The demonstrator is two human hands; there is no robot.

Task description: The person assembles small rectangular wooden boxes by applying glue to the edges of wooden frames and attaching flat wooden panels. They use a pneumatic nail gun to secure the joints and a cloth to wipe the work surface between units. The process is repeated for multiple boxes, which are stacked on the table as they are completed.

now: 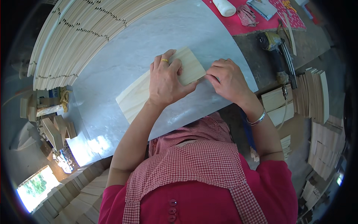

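A pale wooden board lies aslant on the grey marbled tabletop, its left end nearer to me. My left hand is closed across the board, with the thumb along its near edge and the fingers bent over its top and far edge. At the board's right end, my right hand is closed in a pinch, thumb and forefinger tips at the near corner. Whatever sits between those fingertips, if anything, is too small to make out.
Thin wooden slats are stacked at the far left. On the right lie a nail gun with an air hose and stacked boards. A white bottle and a glove rest on red cloth. Wood blocks stand left.
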